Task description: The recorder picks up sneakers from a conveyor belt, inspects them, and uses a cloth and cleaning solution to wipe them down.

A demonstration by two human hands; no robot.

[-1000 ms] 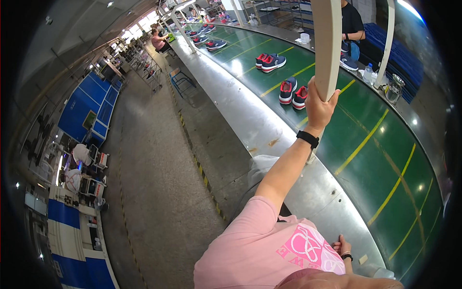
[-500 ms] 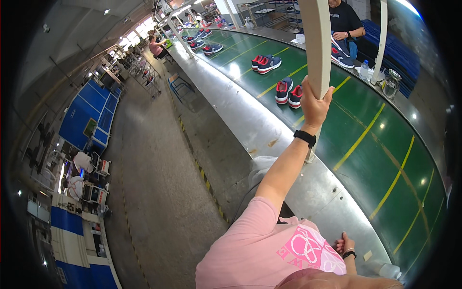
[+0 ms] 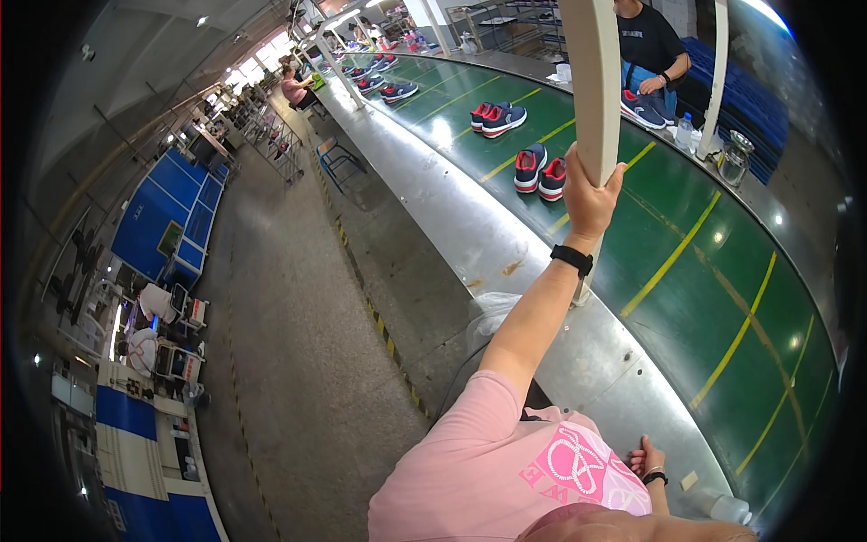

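My left hand (image 3: 591, 200) is closed around an upright cream-coloured post (image 3: 592, 86) beside the conveyor, with the arm stretched out. Down at the lower right, my right hand (image 3: 643, 459) rests by the bare metal ledge (image 3: 591, 361), its fingers loosely bent, the thumb apart, and nothing visible in them. A pair of navy sneakers with red lining (image 3: 531, 169) stands on the green conveyor belt (image 3: 673, 262), just left of the post; part of the pair is close behind my left hand. Another navy pair (image 3: 498, 119) sits farther along.
Across the belt, a person in black (image 3: 652, 45) has a hand at navy sneakers (image 3: 643, 107). A clear bottle (image 3: 684, 131) and metal canister (image 3: 736, 158) stand there. A translucent bottle (image 3: 730, 509) lies near my right hand. A blue stool (image 3: 339, 160) is in the aisle.
The belt's stripes and shoes have shifted slightly toward the far left. Across the belt, the person's raised sneaker is now lower, beside the other one. My hands keep their places.
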